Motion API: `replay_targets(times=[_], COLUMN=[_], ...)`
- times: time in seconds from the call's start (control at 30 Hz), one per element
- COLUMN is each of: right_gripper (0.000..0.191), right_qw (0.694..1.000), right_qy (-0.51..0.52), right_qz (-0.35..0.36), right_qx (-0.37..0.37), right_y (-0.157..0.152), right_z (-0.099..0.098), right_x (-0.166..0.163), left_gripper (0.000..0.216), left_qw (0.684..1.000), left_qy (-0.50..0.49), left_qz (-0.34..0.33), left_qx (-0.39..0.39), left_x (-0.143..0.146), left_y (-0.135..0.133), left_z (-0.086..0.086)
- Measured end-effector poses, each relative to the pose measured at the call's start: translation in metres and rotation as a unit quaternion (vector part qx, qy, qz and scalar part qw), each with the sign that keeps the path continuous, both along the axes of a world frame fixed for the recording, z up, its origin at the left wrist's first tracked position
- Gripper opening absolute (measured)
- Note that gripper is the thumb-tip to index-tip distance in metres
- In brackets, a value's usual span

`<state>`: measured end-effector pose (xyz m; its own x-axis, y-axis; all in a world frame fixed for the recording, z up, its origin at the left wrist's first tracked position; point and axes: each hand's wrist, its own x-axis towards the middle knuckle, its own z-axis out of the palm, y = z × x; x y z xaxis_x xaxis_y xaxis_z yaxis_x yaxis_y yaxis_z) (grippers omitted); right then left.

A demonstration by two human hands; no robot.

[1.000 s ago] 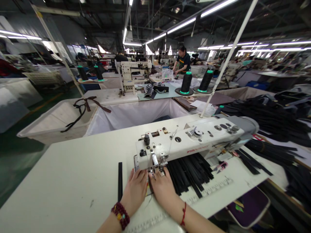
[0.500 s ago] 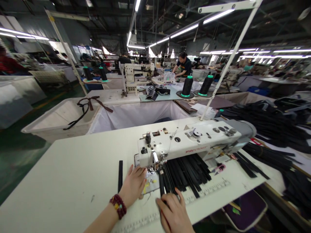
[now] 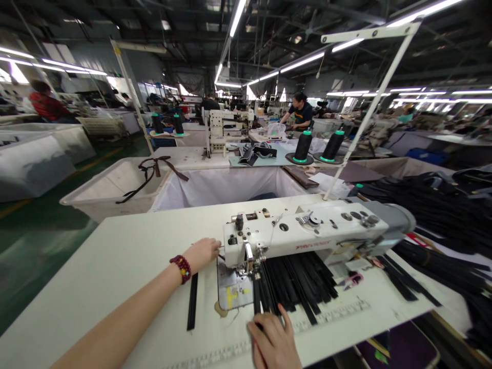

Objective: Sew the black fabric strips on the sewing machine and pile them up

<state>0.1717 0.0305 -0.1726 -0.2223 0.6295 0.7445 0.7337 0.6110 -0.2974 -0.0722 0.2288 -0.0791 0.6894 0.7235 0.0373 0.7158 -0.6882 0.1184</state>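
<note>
My left hand [image 3: 203,254], a dark red bead bracelet [image 3: 181,269] at its wrist, is closed at the left end of the white sewing machine's head [image 3: 277,230]. Its fingertips reach behind the head by a thin lever, and what they hold is hidden. A narrow black strip [image 3: 257,294] runs from under the presser foot [image 3: 249,267] toward me. My right hand [image 3: 274,341] grips its near end against the table. Left of the metal needle plate [image 3: 235,292] lies another black strip [image 3: 192,302]. Several black strips [image 3: 300,279] are bunched under the machine arm.
Pink-handled snips [image 3: 352,280] and loose strips [image 3: 400,279] lie to the right. A ruler scale [image 3: 326,315] runs along the front of the table [image 3: 146,287]. Thread cones [image 3: 303,147], a lined bin [image 3: 215,187] and a heap of black pieces [image 3: 434,200] surround it. A co-worker [image 3: 300,113] stands beyond.
My left hand has moved from the needle plate up and back to the head's left end, uncovering the plate and the left strip. My right hand stays at the strip. The view has shifted slightly left.
</note>
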Motion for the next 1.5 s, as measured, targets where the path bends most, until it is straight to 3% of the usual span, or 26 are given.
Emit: replay_targets(times=[0.1,0.2,0.27,0.37,0.4,0.47,0.57,0.63,0.73,0.83,1.03,1.3,1.5], right_gripper=[0.026,0.029,0.028,0.024,0.023,0.021,0.02,0.019,0.016,0.012,0.012,0.017,0.007], right_qw=[0.999,0.998,0.993,0.981,0.98,0.981,0.983,0.985,0.99,0.993,0.996,0.996,0.995], right_qy=[-0.023,-0.05,-0.066,-0.085,-0.089,-0.093,-0.096,-0.097,-0.089,-0.078,-0.03,0.009,-0.029], right_qz=[0.003,0.037,0.075,0.132,0.144,0.15,0.151,0.144,0.111,0.086,0.081,0.06,0.027], right_qx=[-0.027,0.002,0.062,0.115,0.11,0.078,0.031,0.012,-0.003,-0.004,-0.032,-0.063,-0.092], right_y=[-0.002,-0.007,-0.013,-0.023,-0.025,-0.026,-0.022,-0.019,-0.015,-0.01,-0.002,-0.003,-0.003], right_z=[0.01,0.02,0.024,0.026,0.026,0.026,0.023,0.019,0.011,0.005,0.002,0.002,-0.002], right_x=[0.004,-0.001,-0.013,-0.037,-0.043,-0.045,-0.03,-0.015,-0.002,-0.002,-0.011,-0.012,-0.015], left_gripper=[0.029,0.034,0.035,0.048,0.053,0.061,0.067,0.058,0.037,0.038,0.044,0.042,0.041], left_qw=[0.999,0.983,0.945,0.845,0.821,0.801,0.817,0.859,0.943,0.987,0.997,0.996,0.994], left_qy=[0.013,-0.094,-0.204,-0.346,-0.379,-0.416,-0.401,-0.364,-0.266,-0.131,-0.008,-0.025,-0.044], left_qz=[0.041,0.143,0.18,0.201,0.211,0.231,0.262,0.263,0.184,0.09,0.06,0.066,0.079], left_qx=[0.003,-0.071,-0.18,-0.355,-0.372,-0.362,-0.32,-0.245,-0.072,0.022,0.043,0.056,0.057], left_x=[-0.037,-0.051,-0.038,0.004,0.018,0.041,0.052,0.048,0.037,0.036,0.044,0.044,0.045], left_y=[-0.041,-0.098,-0.134,-0.166,-0.171,-0.172,-0.164,-0.157,-0.147,-0.14,-0.128,-0.117,-0.114], left_z=[0.016,0.016,0.006,-0.018,-0.026,-0.041,-0.054,-0.055,-0.055,-0.058,-0.067,-0.072,-0.073])
